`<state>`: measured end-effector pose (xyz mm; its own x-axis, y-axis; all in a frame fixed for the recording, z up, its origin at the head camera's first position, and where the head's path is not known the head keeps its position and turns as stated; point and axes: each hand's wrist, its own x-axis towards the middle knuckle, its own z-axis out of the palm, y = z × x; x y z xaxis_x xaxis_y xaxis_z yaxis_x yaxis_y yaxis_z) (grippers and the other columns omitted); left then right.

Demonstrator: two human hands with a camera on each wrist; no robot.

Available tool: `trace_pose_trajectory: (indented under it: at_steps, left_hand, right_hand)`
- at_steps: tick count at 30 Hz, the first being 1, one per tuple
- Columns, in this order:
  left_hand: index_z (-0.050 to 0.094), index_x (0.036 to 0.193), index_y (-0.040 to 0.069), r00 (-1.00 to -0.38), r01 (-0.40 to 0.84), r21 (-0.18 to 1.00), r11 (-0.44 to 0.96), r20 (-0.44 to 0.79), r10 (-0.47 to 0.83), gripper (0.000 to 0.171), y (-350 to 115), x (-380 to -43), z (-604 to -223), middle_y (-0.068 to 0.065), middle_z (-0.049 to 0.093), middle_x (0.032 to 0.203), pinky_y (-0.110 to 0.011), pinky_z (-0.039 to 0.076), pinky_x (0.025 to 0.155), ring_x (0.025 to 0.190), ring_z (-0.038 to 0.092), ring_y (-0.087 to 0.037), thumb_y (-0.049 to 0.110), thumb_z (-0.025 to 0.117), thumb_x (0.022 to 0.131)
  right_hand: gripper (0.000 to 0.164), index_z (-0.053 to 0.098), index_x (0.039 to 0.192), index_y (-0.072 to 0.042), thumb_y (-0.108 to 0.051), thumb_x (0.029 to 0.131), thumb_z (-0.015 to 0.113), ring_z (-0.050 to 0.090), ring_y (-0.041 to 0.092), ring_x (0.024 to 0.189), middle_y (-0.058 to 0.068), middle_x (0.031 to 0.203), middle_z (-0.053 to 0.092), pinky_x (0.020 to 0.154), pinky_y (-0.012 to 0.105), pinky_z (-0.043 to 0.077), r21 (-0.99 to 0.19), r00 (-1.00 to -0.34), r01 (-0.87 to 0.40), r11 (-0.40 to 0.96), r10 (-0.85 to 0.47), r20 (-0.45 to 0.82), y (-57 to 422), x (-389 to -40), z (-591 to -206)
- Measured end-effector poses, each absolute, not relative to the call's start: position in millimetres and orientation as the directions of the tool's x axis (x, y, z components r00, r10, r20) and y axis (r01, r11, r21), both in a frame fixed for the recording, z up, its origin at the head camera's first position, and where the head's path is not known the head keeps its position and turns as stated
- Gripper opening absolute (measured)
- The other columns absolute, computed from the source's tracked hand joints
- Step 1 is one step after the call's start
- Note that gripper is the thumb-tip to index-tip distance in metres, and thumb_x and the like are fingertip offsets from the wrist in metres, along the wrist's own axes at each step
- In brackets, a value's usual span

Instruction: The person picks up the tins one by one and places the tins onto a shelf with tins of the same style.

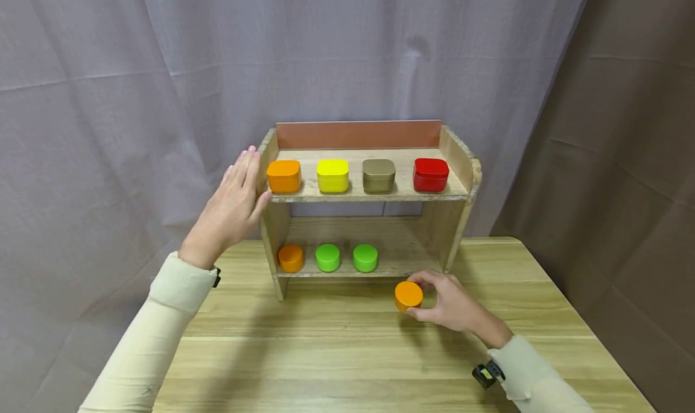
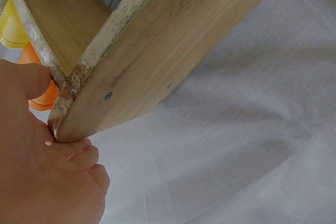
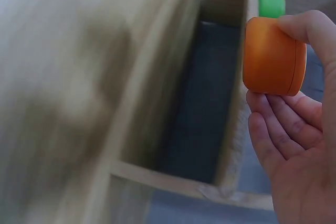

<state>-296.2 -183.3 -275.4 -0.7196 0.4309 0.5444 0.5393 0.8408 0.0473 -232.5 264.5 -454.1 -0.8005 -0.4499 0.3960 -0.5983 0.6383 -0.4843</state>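
My left hand (image 1: pixel 228 208) rests against the left side panel of a small two-tier wooden shelf (image 1: pixel 358 198). Its fingers lie straight along the outer face, and the thumb touches the front edge. With thumb and fingers, my right hand (image 1: pixel 450 301) holds a round orange container (image 1: pixel 408 296) by its sides, just in front of the lower tier's right part. A lid seam shows on this container (image 3: pixel 273 59) in the right wrist view. On the lower tier stand another round orange container (image 1: pixel 291 258) and two green ones, one left (image 1: pixel 327 258) and one right (image 1: pixel 365 258).
Along the upper tier stand rounded-square containers: orange (image 1: pixel 284 176), yellow (image 1: pixel 333 176), olive-brown (image 1: pixel 379 176) and red (image 1: pixel 431 175). The shelf stands on a wood-grain table (image 1: pixel 326 365). Behind it hangs a grey curtain (image 1: pixel 347 51); a darker cloth (image 1: pixel 624 178) hangs at the right.
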Motion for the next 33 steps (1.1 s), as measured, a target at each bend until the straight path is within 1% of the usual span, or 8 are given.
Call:
trace_pose_trajectory:
  at_steps: [3, 7, 14, 20, 25, 30, 33]
  left_hand:
    - [0.009, 0.168, -0.004, -0.723, 0.538, 0.049, 0.842, 0.54, 0.431, 0.076, -183, -296, -275, -0.024, 0.01, 0.177, -0.058, 0.015, 0.135, 0.165, 0.013, -0.041, 0.028, 0.049, 0.111]
    - [0.009, 0.167, -0.005, -0.725, 0.539, 0.051, 0.841, 0.536, 0.432, 0.076, -183, -296, -274, -0.025, 0.01, 0.177, -0.059, 0.015, 0.134, 0.165, 0.013, -0.041, 0.028, 0.049, 0.111]
    - [0.01, 0.167, -0.006, -0.72, 0.544, 0.048, 0.838, 0.54, 0.436, 0.076, -182, -296, -274, -0.027, 0.012, 0.176, -0.06, 0.017, 0.134, 0.164, 0.014, -0.043, 0.026, 0.051, 0.111]
    - [0.011, 0.167, -0.006, -0.715, 0.549, 0.052, 0.834, 0.546, 0.436, 0.076, -182, -295, -275, -0.027, 0.013, 0.176, -0.062, 0.02, 0.132, 0.164, 0.015, -0.043, 0.025, 0.051, 0.111]
    - [0.01, 0.167, -0.006, -0.715, 0.548, 0.055, 0.835, 0.548, 0.434, 0.076, -182, -295, -275, -0.026, 0.012, 0.176, -0.062, 0.02, 0.132, 0.164, 0.015, -0.043, 0.026, 0.051, 0.111]
    - [0.011, 0.167, -0.006, -0.708, 0.551, 0.05, 0.833, 0.556, 0.435, 0.076, -182, -296, -275, -0.026, 0.014, 0.176, -0.063, 0.021, 0.132, 0.164, 0.016, -0.043, 0.026, 0.051, 0.111]
    - [0.011, 0.167, -0.006, -0.706, 0.553, 0.051, 0.832, 0.559, 0.435, 0.076, -183, -296, -276, -0.027, 0.014, 0.175, -0.062, 0.021, 0.132, 0.164, 0.016, -0.043, 0.026, 0.051, 0.111]
  right_hand:
    - [0.05, 0.071, 0.12, -0.013, -0.021, 0.076, 0.095, 0.07, 0.007, 0.095, -0.006, 0.111, 0.076, 0.085, 0.034, 0.063, -0.444, -0.8, -0.593, 0.671, -0.429, 0.42, 270, -236, -443]
    - [0.052, 0.071, 0.119, -0.011, -0.02, 0.075, 0.096, 0.072, 0.012, 0.096, -0.002, 0.112, 0.076, 0.085, 0.032, 0.063, -0.427, -0.802, -0.582, 0.692, -0.401, 0.443, 272, -242, -431]
    - [0.052, 0.07, 0.12, -0.005, -0.017, 0.076, 0.095, 0.077, 0.022, 0.098, 0.007, 0.114, 0.076, 0.087, 0.038, 0.066, -0.455, -0.812, -0.565, 0.688, -0.367, 0.454, 269, -254, -420]
    - [0.05, 0.071, 0.121, -0.003, -0.019, 0.079, 0.093, 0.077, 0.026, 0.099, 0.012, 0.115, 0.076, 0.087, 0.044, 0.066, -0.484, -0.843, -0.513, 0.709, -0.31, 0.44, 266, -263, -419]
    - [0.049, 0.071, 0.122, -0.001, -0.018, 0.08, 0.091, 0.075, 0.029, 0.099, 0.015, 0.116, 0.076, 0.089, 0.048, 0.065, -0.482, -0.852, -0.492, 0.725, -0.286, 0.439, 265, -269, -422]
    - [0.051, 0.069, 0.125, 0.003, -0.017, 0.083, 0.089, 0.074, 0.03, 0.1, 0.018, 0.118, 0.075, 0.088, 0.049, 0.064, -0.501, -0.866, -0.469, 0.727, -0.267, 0.424, 263, -274, -426]
    - [0.052, 0.068, 0.127, 0.003, -0.019, 0.083, 0.088, 0.074, 0.029, 0.099, 0.019, 0.118, 0.076, 0.088, 0.048, 0.064, -0.504, -0.874, -0.454, 0.735, -0.256, 0.413, 262, -276, -429]
